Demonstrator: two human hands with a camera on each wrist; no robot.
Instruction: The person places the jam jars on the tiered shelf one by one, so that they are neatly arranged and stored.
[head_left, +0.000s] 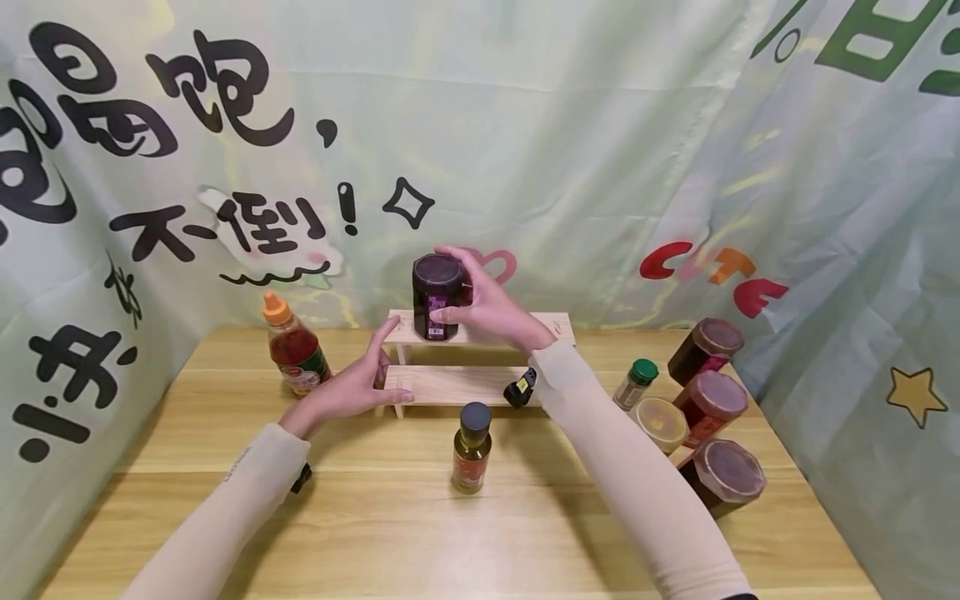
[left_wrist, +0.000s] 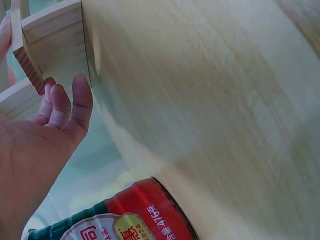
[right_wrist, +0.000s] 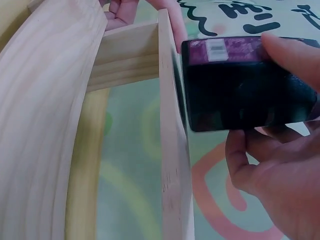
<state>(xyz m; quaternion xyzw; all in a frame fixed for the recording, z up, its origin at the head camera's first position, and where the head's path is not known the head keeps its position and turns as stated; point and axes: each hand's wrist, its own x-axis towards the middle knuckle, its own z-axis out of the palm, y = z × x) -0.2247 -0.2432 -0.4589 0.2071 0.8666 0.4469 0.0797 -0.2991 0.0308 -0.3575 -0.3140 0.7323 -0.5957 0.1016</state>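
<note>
My right hand grips a dark jar with a purple label, thumb on the label side and fingers around the other side. The jar is upright at the left part of the upper board of a two-step wooden rack. Its base is very close to that board; I cannot tell whether they touch. My left hand holds the rack's left end, with its index finger by the upper board and thumb at the lower one. In the left wrist view, bent fingers lie against the rack's end.
A red sauce bottle with an orange cap stands left of the rack. In front is a dark-capped oil bottle. At right are a green-capped shaker, a yellow-lidded jar and several dark-lidded jars. A printed curtain hangs behind.
</note>
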